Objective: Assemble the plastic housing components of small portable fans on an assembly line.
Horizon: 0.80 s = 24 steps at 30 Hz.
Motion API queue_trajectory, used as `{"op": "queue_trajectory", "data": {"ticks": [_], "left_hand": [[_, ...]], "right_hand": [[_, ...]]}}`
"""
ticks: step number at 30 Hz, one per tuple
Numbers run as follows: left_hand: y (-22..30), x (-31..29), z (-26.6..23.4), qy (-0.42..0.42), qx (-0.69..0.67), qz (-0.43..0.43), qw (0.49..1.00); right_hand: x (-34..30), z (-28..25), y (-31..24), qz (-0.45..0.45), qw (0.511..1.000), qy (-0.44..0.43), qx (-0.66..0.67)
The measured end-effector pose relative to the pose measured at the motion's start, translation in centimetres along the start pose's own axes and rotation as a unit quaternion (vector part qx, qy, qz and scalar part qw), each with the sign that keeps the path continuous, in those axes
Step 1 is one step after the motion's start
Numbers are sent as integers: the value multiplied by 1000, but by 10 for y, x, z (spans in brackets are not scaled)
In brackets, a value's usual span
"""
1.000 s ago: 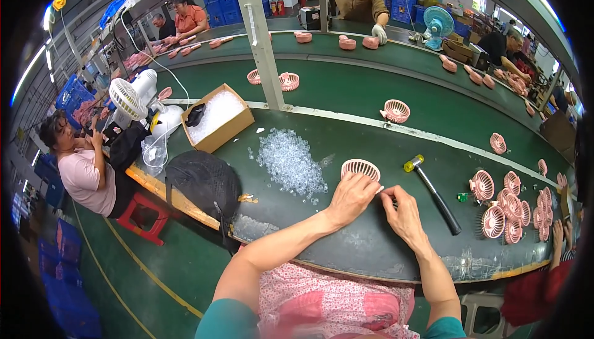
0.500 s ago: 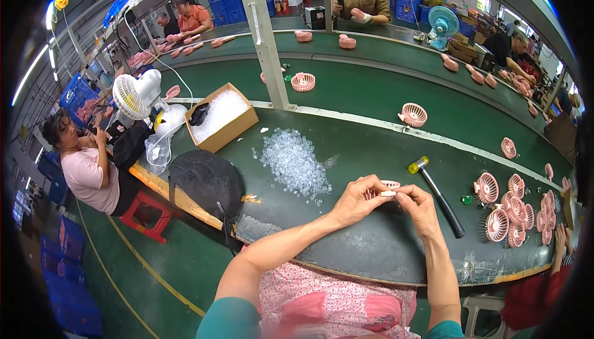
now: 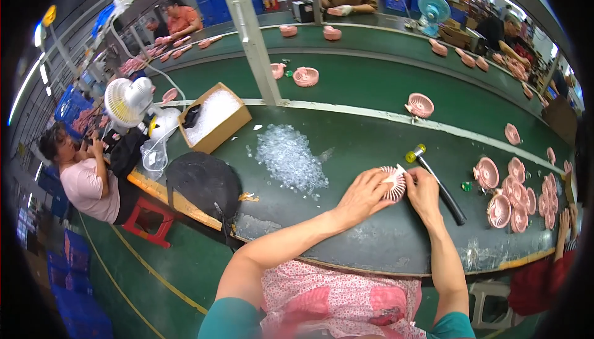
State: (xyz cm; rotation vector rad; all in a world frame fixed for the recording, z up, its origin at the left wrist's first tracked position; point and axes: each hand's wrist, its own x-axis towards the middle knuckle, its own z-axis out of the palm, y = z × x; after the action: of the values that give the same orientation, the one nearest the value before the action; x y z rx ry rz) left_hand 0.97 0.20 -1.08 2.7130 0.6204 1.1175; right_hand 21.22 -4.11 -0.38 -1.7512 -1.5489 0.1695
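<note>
Over the dark green bench, my left hand [image 3: 365,195] is wrapped round a round pink slatted fan housing [image 3: 395,184], its ribbed face turned up. The fingers of my right hand [image 3: 423,192] are closed at the housing's right edge, by a small pale neck; whether they pinch a separate small part there is hidden. A hammer [image 3: 440,187] with a yellow head and black handle lies just right of my right hand. Left of my hands spreads a heap of small clear plastic pieces [image 3: 288,156].
Several pink housings [image 3: 515,193] are piled at the right, near another person's hand [image 3: 564,227]. A cardboard box [image 3: 216,116] of clear pieces, a black bag [image 3: 203,185] and a white fan [image 3: 127,101] stand left. Beyond a metal post [image 3: 250,42], a green conveyor [image 3: 365,94] carries more housings.
The pink housing has been turned so its ribbed face shows, and my left hand now covers its left side. My right hand has lowered slightly to its edge. The view has shifted a little.
</note>
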Motion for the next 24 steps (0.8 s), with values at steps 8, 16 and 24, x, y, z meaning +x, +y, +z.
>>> {"op": "queue_trajectory", "data": {"ticks": [8,16,24], "left_hand": [[2,0,-15,-25,70,7,997],[9,5,-11,-24,35,7,999],[8,1,-18,-12,30,9,999]], "right_hand": [[-11,-57,-19,-124,988,-93,16],[-32,-68,38,-22,981,-5,-193],[-41,-97,-34,8,991,102,91]]}}
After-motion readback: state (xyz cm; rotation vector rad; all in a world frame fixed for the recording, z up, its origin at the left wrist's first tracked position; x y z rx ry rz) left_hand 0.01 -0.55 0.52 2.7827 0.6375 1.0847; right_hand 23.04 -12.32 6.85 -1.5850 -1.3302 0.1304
